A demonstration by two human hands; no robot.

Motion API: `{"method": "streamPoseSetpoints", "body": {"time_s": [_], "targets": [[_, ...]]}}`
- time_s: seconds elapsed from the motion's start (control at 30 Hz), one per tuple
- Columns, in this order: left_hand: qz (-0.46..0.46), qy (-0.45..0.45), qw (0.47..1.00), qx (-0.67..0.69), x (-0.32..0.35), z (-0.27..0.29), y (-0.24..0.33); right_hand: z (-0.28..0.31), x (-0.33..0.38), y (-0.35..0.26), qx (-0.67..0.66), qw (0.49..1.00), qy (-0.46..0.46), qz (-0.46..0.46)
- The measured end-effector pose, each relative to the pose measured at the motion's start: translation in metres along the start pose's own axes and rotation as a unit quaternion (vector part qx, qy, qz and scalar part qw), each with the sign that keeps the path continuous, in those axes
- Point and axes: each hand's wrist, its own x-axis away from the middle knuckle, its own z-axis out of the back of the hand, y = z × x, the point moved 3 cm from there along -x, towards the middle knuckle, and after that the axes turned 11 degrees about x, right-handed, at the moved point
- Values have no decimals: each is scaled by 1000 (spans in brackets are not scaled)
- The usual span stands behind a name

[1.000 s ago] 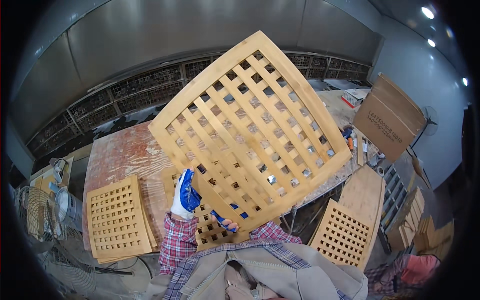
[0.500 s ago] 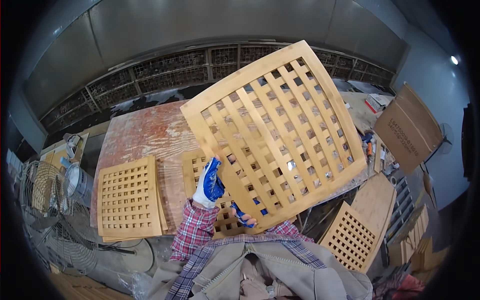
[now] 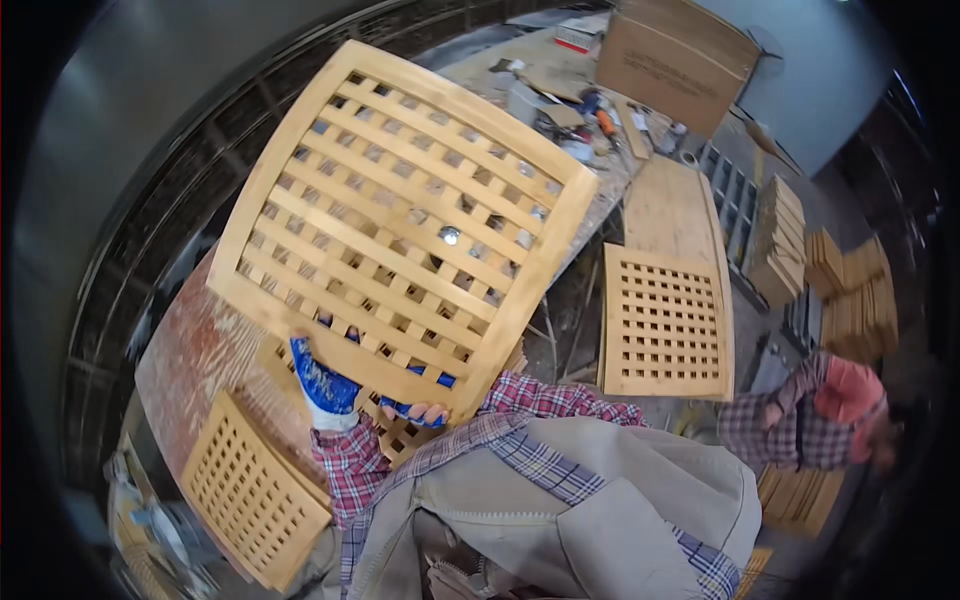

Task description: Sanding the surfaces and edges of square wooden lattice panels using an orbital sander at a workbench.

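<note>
Woodworking shop: lattice panels (image 3: pixel 667 322) leaning about, stacked slats (image 3: pixel 860 300) on the floor, paint-stained workbench (image 3: pixel 195 345), tool clutter (image 3: pixel 590 120), cardboard box (image 3: pixel 675 60), wall shelving (image 3: pixel 150 230).

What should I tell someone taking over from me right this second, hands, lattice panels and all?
Left hand, blue-gloved, grips the lower edge of the big wooden lattice panel, held up tilted above the workbench.
Right hand grips the same edge, fingertips showing under it.
One smaller lattice panel lies at the bench's near end; another leans by the bench on the right.
Done: panel is off the bench.
Left: it has not been set down anywhere.
</note>
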Motion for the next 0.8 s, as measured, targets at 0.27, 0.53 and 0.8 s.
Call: {"method": "streamPoseSetpoints", "body": {"time_s": [0.27,0.53,0.8], "targets": [[131,-75,978,147,-37,33,-35,4,13,3,55,994,-17,92],[156,-186,960,137,-67,28,-68,80,149,41,392,680,423,453],[64,-70,995,29,-93,57,-90,-80,115,15,319,547,428,645]]}}
